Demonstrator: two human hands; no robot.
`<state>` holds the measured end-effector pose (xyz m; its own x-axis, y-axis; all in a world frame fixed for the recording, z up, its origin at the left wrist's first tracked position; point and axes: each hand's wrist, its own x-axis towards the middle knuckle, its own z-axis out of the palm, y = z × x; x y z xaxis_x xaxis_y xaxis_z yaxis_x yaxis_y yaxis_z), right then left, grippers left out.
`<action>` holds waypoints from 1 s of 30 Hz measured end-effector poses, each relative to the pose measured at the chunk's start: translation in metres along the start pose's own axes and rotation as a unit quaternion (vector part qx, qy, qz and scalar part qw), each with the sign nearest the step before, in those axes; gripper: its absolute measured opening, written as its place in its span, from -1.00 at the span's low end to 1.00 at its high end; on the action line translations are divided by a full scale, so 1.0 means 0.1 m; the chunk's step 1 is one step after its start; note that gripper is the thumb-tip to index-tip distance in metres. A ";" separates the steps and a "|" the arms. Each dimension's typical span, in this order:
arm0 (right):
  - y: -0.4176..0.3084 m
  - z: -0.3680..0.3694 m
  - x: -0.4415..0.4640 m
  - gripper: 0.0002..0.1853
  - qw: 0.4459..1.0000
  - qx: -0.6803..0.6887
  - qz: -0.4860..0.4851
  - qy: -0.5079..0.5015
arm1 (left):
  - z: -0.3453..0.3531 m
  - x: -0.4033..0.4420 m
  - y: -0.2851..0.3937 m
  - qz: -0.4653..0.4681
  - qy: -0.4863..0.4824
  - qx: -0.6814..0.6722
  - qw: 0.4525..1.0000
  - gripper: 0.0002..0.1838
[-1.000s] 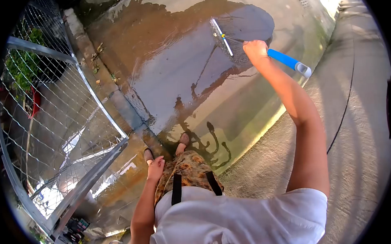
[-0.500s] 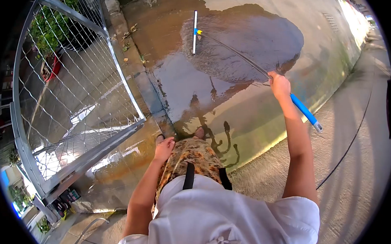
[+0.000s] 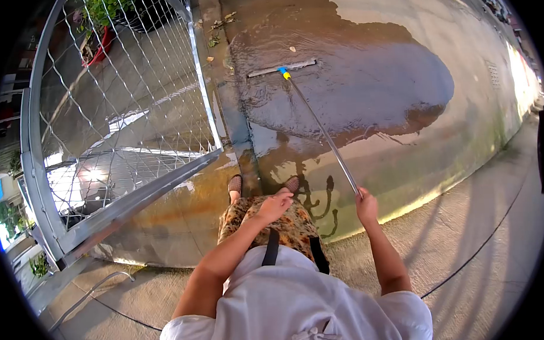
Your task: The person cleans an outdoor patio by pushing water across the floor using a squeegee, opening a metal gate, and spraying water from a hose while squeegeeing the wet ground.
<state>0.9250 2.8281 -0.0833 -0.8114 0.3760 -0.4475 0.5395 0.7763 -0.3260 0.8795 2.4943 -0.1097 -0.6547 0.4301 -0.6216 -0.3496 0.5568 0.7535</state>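
My right hand is closed round the metal pole of a floor squeegee, low on the right in the head view. The pole slants up and left to a yellow and blue joint. Its wide blade lies nearly crosswise in a puddle on the concrete. The blue grip end of the pole is hidden behind my right hand and forearm. My left hand hangs in front of my patterned trousers, fingers loosely curled. Whether anything sits between those fingers, I cannot make out.
A wire mesh gate in a metal frame stands at the left. Behind it is a green plant. Dry leaves lie along a raised concrete strip. A dark cable crosses the pavement at right.
The squeegee blade has turned from upright to crosswise in view. My right hand has come down and nearer my body. My left hand has shifted rightward across my trousers.
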 end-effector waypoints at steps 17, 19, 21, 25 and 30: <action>-0.87 0.42 0.44 -0.63 0.992 0.079 -0.055 -0.076 | -0.69 -0.71 -0.75 -0.141 0.195 -0.007 0.971 -0.67; -0.73 0.57 0.12 -0.62 0.993 0.070 -0.058 -0.082 | -0.66 -0.78 -0.93 -0.129 0.215 -0.023 0.968 -0.67; -0.80 0.78 0.06 -0.62 0.992 0.069 -0.043 -0.092 | -0.66 -0.87 -0.92 -0.135 0.214 -0.031 0.967 -0.66; -1.53 1.20 0.58 -0.62 0.996 0.036 -0.030 -0.073 | -0.64 -0.92 -0.91 -0.170 0.193 -0.039 0.965 -0.66; -3.05 1.38 2.27 -0.64 0.995 0.081 -0.057 -0.015 | -0.70 -1.04 -0.89 -0.170 0.199 -0.076 0.962 -0.65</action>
<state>0.6076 2.6070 -0.2004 -0.8634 0.2736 -0.4239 0.4759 0.7207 -0.5041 0.9315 2.3501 -0.0970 -0.6796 -0.0806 -0.7291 -0.6626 0.4939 0.5631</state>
